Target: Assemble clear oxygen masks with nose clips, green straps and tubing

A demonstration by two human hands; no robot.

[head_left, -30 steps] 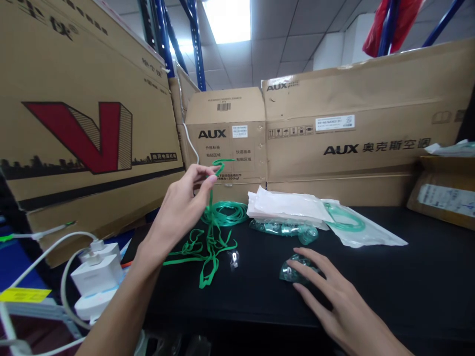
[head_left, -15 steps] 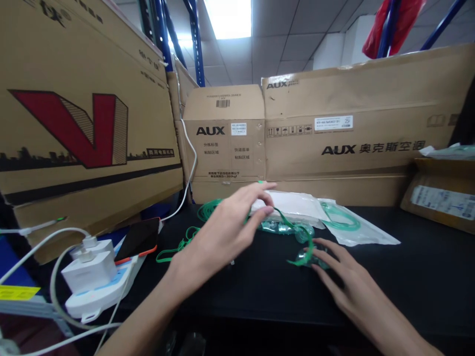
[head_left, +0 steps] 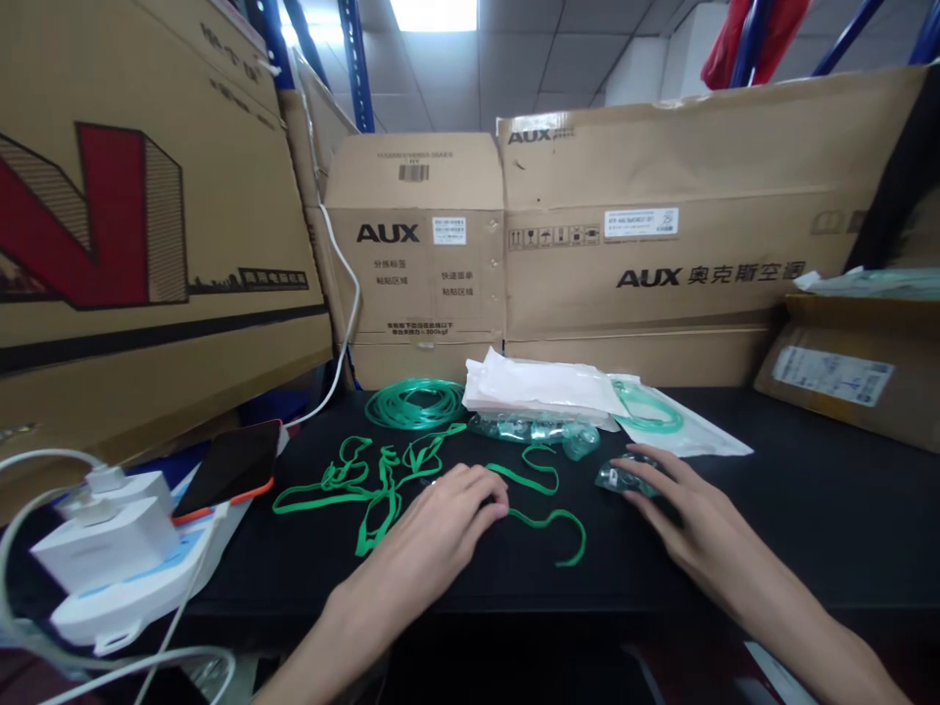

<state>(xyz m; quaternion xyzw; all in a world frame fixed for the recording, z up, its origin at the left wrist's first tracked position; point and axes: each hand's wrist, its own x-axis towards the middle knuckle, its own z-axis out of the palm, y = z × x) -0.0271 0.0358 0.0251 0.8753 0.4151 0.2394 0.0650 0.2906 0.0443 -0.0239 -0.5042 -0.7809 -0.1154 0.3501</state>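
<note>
My left hand (head_left: 447,519) rests on the black table (head_left: 808,509) with its fingers bent and held together. Its tips press on one end of a long green elastic strap (head_left: 382,480). The strap lies in loose tangles to the left and curls away to the right of the fingers. My right hand (head_left: 682,509) lies with fingers stretched out, its tips touching a small clear green mask part (head_left: 615,477). Behind the hands are a coil of green tubing (head_left: 415,403), another clear green mask (head_left: 540,429) and white plastic bags (head_left: 543,384).
Large cardboard boxes (head_left: 646,245) wall in the back and left of the table. A phone (head_left: 231,465) with an orange edge lies at the left. Beside it is a white power strip (head_left: 110,578) with chargers and cables. A sealed bag with tubing (head_left: 661,421) lies at mid right.
My left hand came down from holding the strap up, carried it right, and now presses its end on the table. The view has tilted down. My right hand stays at the small mask part.
</note>
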